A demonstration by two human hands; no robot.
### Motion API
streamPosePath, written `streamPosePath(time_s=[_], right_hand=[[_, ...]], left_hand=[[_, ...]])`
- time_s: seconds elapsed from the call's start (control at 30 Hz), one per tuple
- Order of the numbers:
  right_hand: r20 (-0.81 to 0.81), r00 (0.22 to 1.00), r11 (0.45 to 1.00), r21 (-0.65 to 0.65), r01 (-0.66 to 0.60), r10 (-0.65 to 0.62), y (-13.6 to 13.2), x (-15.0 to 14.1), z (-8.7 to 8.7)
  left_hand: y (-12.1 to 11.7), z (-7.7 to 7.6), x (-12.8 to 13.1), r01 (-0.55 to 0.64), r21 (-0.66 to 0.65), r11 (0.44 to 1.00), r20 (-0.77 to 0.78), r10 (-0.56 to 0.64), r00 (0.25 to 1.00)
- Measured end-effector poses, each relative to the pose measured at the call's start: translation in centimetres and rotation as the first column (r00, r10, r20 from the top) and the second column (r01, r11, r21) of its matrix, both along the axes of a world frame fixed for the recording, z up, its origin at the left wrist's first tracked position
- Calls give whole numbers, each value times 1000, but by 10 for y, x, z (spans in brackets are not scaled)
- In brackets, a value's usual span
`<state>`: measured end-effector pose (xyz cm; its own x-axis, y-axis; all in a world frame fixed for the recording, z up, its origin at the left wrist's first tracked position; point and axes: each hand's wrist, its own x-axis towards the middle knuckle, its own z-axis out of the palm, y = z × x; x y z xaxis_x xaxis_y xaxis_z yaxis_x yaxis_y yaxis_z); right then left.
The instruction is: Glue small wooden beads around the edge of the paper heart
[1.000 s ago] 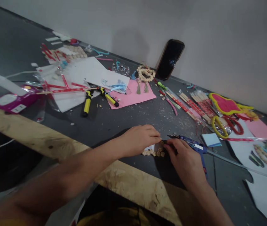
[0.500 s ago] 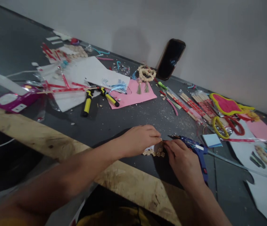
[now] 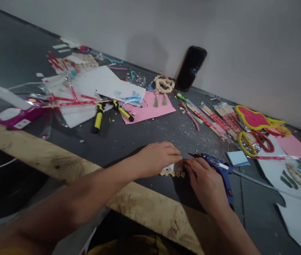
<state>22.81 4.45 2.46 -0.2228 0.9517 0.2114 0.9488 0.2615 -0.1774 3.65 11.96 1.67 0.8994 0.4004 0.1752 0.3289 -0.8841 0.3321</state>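
Observation:
Low over the dark tabletop, my left hand (image 3: 159, 159) is closed, its fingers bent together over a small white piece edged with tan bead-like bits (image 3: 179, 173). Those bits sit in clusters along the near side; the hand covers much of the rest. From the other side my right hand (image 3: 205, 182) meets it, thumb and fingers pinched at the right end of the piece. What exactly lies between those fingertips is hidden. A blue hot glue gun (image 3: 221, 168) lies just beyond my right hand, its dark nozzle pointing left.
Yellow-and-black cutters (image 3: 98, 118) lie on the left near a purple glue gun (image 3: 20, 114). A phone (image 3: 191, 67) leans on the wall. Beaded rings with tassels (image 3: 164, 85) rest on pink paper (image 3: 150, 113). Packaged chopsticks (image 3: 219, 122) and red-and-yellow scissors handles (image 3: 247, 144) lie right.
The view has shifted very slightly. Both hands keep the same hold and place at the small piece.

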Motion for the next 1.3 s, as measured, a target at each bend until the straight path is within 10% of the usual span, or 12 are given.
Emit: streamPosePath(time_s=[1.3], right_hand=[[-75, 993, 992, -97, 78, -86, 1, -3, -1]], left_hand=[[0, -1, 0, 0, 24, 1000, -1, 0, 1000]])
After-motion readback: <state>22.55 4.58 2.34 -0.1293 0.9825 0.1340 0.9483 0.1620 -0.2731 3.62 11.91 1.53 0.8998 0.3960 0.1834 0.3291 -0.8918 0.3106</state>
